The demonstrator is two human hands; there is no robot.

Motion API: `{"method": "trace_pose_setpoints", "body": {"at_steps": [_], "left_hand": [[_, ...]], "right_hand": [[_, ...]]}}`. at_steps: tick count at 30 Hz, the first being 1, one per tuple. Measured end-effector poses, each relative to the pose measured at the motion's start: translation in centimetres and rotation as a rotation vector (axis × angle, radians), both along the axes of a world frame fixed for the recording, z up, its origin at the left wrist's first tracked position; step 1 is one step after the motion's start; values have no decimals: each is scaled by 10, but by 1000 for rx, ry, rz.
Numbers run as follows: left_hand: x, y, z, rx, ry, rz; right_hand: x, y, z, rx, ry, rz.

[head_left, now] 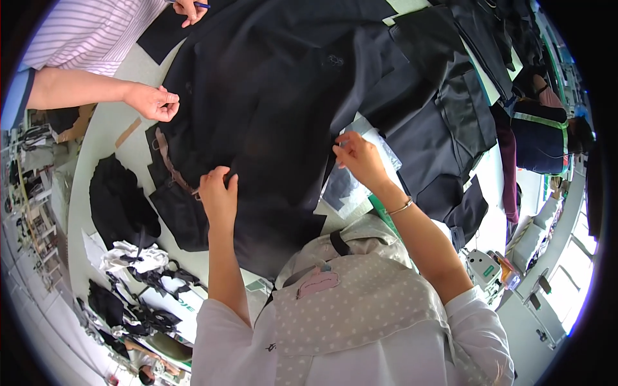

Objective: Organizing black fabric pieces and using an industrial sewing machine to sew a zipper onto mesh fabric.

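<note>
A large piece of black cloth [277,122] spreads in front of me, its folds partly raised and a little blurred. My left hand [219,196] is at its left part, thumb and fingertips bent together on the cloth. My right hand [362,161] has its fingers curled at the cloth's right edge, pinching it. A bracelet is on that wrist. Just beyond my right fingers, a clear plastic bag [351,190] lies partly under the cloth. Beside my left hand runs a brownish strip [168,161] over black fabric.
At the upper left, a person in a striped shirt [106,32] reaches in with one hand [154,103]; the other holds a blue pen [201,5]. More black pieces [444,154] cover the table's right. Fabric scraps [138,257] lie at left. Another person [541,138] stands at far right.
</note>
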State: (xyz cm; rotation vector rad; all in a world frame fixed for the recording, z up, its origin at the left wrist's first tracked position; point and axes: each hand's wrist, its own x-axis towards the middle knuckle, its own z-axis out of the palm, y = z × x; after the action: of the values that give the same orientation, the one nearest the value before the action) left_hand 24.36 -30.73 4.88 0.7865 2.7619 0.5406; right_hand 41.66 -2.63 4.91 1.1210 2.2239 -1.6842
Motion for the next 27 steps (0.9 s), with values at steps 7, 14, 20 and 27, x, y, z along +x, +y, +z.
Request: {"method": "trace_pose_setpoints", "body": {"at_steps": [7, 14, 20, 27], "left_hand": [[12, 31, 73, 401, -195, -134], [12, 64, 120, 642, -387, 51], [24, 83, 162, 599, -524, -31], [80, 58, 128, 706, -157, -313]], "right_hand": [[-52, 5, 80, 701, 637, 465], [-82, -15, 113, 569, 819, 292], [-25, -21, 124, 366, 631, 353], [69, -63, 0, -792, 268, -75]]}}
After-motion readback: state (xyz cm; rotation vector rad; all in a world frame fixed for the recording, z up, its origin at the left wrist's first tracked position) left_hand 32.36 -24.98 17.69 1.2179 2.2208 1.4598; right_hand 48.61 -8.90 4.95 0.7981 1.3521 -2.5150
